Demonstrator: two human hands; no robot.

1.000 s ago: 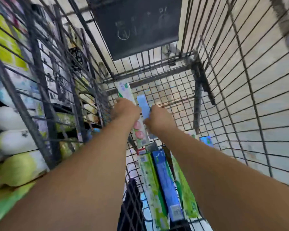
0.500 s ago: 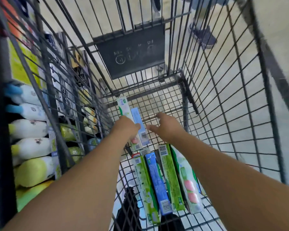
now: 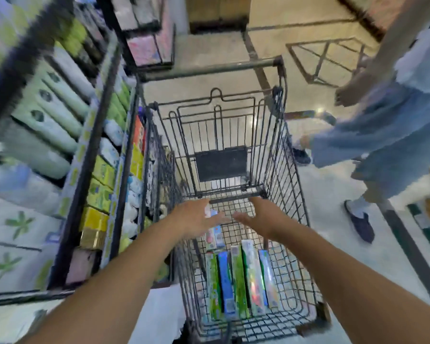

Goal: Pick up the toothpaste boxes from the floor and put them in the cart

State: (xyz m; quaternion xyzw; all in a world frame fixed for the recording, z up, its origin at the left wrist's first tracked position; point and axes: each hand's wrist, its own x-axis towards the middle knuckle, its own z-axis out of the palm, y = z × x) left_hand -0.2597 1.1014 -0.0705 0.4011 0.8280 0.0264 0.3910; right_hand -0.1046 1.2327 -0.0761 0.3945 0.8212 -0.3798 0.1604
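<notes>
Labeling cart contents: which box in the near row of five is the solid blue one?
The blue box, second from the left in the row; green boxes flank it on both sides.

Both forearms bare, no sleeves; left grip & right grip ungloved.

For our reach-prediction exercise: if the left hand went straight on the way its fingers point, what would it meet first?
Probably the right hand: the left hand points its straight fingers across the cart at it. Depth is unclear; it might pass beneath.
</notes>
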